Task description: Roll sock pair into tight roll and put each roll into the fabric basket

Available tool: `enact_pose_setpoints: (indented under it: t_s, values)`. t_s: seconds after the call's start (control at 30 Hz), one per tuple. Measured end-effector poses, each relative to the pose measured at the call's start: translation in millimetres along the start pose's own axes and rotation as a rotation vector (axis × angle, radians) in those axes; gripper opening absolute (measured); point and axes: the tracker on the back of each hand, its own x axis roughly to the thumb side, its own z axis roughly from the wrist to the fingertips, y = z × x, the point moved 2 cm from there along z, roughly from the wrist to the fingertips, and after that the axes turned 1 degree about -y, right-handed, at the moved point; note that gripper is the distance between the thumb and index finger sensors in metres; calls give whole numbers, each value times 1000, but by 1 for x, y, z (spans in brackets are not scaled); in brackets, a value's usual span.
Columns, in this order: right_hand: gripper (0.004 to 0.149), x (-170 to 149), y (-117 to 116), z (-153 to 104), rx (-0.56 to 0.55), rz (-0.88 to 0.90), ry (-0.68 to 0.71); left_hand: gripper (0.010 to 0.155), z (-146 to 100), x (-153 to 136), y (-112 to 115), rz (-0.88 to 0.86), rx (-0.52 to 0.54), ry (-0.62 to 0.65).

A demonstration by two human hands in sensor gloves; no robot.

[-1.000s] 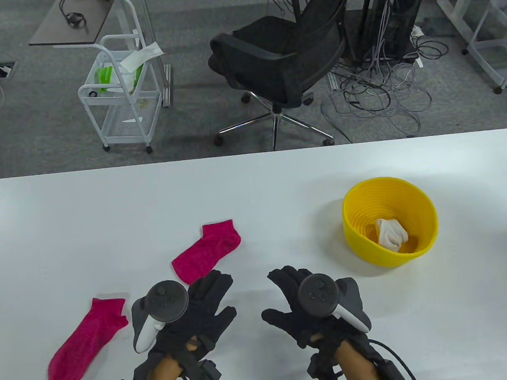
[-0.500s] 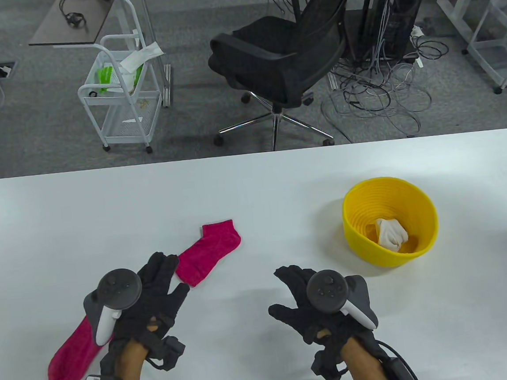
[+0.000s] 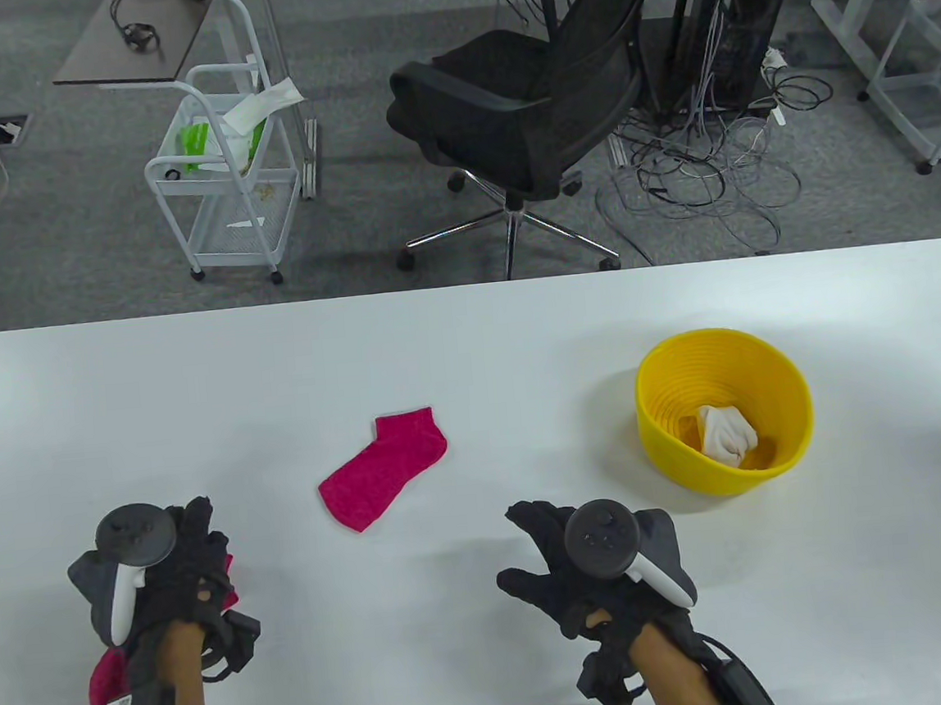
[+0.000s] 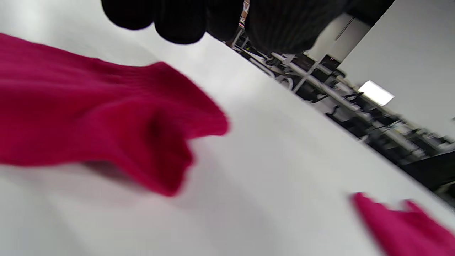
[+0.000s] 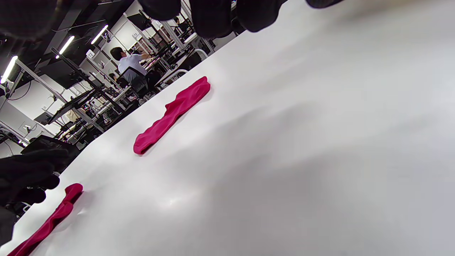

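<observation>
One pink sock point(image 3: 383, 467) lies flat at the table's middle. The other pink sock point(image 4: 106, 121) lies at the front left, mostly hidden under my left hand point(image 3: 196, 549) in the table view. In the left wrist view my fingers point(image 4: 177, 21) hang just above its cuff, with bare table showing between them. My right hand point(image 3: 541, 548) hovers over bare table at the front middle, fingers spread, holding nothing. The yellow basket point(image 3: 787, 399) stands at the right with a white sock roll point(image 3: 724, 433) inside.
The white table point(image 3: 470, 344) reaches both side edges of the view. Beyond its far edge stand a black office chair point(image 3: 515, 110), a white cart point(image 3: 224, 168) and tangled cables point(image 3: 702, 176).
My left hand has swung from the middle sock's toe leftward and toward me, and is now over the left sock's cuff. The right hand has barely moved.
</observation>
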Motion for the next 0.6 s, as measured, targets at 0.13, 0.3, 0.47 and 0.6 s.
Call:
enact_pose_setpoints:
  t_s: [0.13,0.3,0.47,0.6]
  values:
    - [87,0,-1,0,5,1,3,59,5,-8,13,112,-56,-88]
    - [87,-1,-2,1,13,5,-3,55,9,-12,19,187,-34,-109]
    - [87,-2,-2,2,17,5,-12,48,11,-7,22,280,41,-83]
    - [87,-3,-2,2,13,12,-15,41,12,-4,23,315,97,-70]
